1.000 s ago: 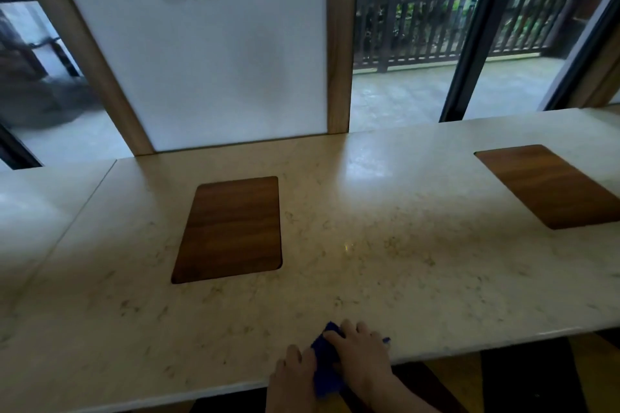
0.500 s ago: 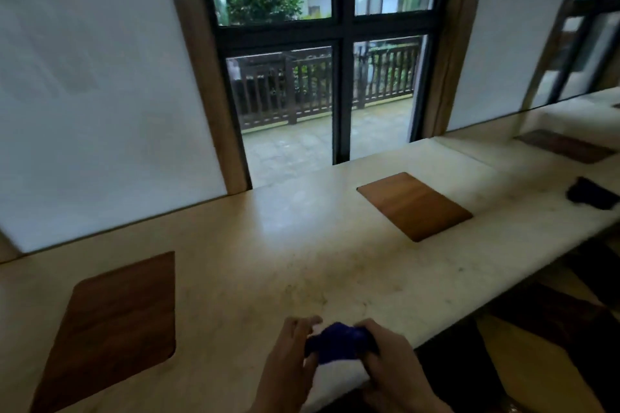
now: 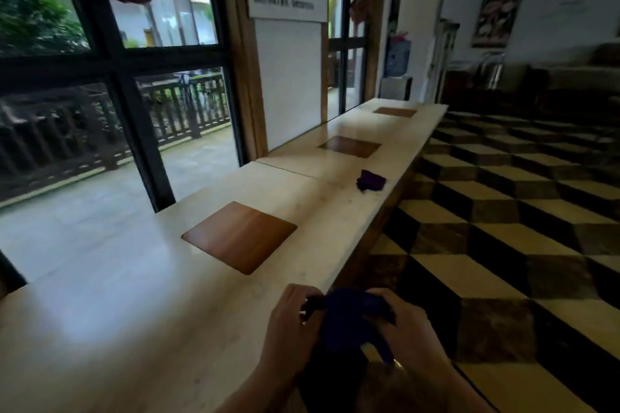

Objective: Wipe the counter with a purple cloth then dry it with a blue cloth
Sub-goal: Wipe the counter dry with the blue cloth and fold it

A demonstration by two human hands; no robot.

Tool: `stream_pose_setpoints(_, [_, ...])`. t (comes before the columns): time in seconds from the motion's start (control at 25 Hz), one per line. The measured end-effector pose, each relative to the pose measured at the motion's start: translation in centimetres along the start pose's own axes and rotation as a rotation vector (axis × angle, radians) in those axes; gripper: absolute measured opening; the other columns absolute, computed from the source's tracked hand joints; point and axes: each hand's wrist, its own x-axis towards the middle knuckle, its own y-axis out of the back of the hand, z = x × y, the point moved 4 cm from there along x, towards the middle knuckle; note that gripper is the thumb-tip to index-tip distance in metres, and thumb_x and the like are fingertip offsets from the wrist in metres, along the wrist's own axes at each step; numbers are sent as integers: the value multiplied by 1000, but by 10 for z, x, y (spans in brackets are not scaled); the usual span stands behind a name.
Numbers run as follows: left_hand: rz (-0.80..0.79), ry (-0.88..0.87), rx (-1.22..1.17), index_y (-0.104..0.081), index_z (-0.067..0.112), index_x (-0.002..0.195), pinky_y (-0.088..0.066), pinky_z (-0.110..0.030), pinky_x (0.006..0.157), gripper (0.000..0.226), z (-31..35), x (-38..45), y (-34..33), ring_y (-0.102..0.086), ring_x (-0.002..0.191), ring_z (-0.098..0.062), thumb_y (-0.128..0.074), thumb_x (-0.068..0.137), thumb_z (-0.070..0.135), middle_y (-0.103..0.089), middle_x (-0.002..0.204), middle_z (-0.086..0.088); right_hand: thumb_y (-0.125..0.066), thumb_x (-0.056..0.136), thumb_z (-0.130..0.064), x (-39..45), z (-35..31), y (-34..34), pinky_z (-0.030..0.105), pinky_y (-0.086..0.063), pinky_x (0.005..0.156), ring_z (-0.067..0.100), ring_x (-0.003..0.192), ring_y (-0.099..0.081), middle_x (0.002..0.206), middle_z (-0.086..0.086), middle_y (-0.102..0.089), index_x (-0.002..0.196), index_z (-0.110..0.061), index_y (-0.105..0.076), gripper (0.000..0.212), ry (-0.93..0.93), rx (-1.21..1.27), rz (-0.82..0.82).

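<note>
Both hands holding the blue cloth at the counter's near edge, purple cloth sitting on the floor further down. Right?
Not quite. In the head view the purple cloth lies on the counter, not the floor. Both the left hand and right hand do hold the blue cloth.

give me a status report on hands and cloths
Left hand and right hand both gripping bunched blue cloth at counter edge. Purple cloth lying farther down counter. Nothing in the way.

Left hand (image 3: pixel 293 329), right hand (image 3: pixel 407 334) close together, fingers curled, both gripping.
</note>
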Motion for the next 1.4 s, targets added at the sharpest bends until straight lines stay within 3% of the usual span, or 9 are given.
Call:
stream_pose_setpoints(0.12, [-23, -44, -6, -55, 47, 95, -49, -18, 74, 33, 1, 35, -29, -59, 91, -3, -67, 92, 16, -57, 102, 16, -62, 96, -24, 15, 21, 21, 34, -53, 92, 7, 105, -62, 114, -16, -64, 123, -43, -52, 34, -62, 35, 75])
stream_pose_setpoints(0.44, [-13, -155, -61, -52, 51, 92, -46, -12, 69, 47, -24, 141, -60, -59, 89, -3, -72, 87, 9, -58, 96, 18, -61, 98, -22, 104, 36, 45, 32, -57, 87, 5, 101, -64, 112, -18, -65, 122, -40, -56, 30, -111, 168, 170])
stream_pose_setpoints(0.6, [-31, -135, -140, -57, 46, 91, -52, -23, 66, 40, -47, 214, -81, -62, 85, -9, -70, 88, 9, -58, 97, 18, -61, 97, -22, 167, 35, 69, 22, -55, 77, 0, 95, -64, 107, -21, -66, 110, -52, -54, 34, -114, 143, 200])
stream_pose_setpoints(0.72, [-47, -161, -168, -55, 48, 90, -51, -19, 67, 41, -56, 267, -103, -61, 86, -6, -67, 88, 9, -58, 98, 20, -62, 97, -24, 209, 42, 88, 15, -49, 72, -2, 95, -62, 109, -20, -65, 112, -47, -56, 28, -120, 99, 265])
stream_pose_setpoints(0.84, [-90, -210, -206, -58, 42, 94, -49, -14, 65, 29, -54, 309, -131, -61, 87, -3, -63, 86, 15, -58, 99, 20, -62, 96, -26, 240, 59, 108, 16, -50, 70, -2, 91, -63, 105, -19, -67, 111, -44, -59, 24, -150, 84, 328])
stream_pose_setpoints(1.0, [-154, -229, -247, -55, 47, 95, -51, -15, 69, 39, -50, 363, -171, -61, 91, -4, -66, 90, 9, -59, 101, 18, -62, 96, -28, 281, 85, 142, 15, -49, 71, -5, 90, -62, 102, -21, -66, 110, -45, -58, 22, -161, 50, 390])
stream_pose_setpoints(1.08, [-180, -238, -262, -58, 42, 99, -53, -18, 72, 31, -49, 389, -196, -61, 93, -5, -66, 91, 13, -59, 103, 18, -62, 96, -29, 303, 100, 160, 11, -47, 71, -7, 90, -60, 103, -22, -65, 114, -44, -56, 24, -163, 41, 411])
stream_pose_setpoints(1.4, [-153, -194, -306, -56, 50, 100, -55, -29, 79, 39, -16, 509, -317, -60, 98, -8, -67, 90, 14, -62, 106, 13, -62, 96, -30, 404, 177, 281, 33, -57, 84, 5, 98, -63, 108, -19, -64, 117, -43, -55, 25, -147, 130, 384])
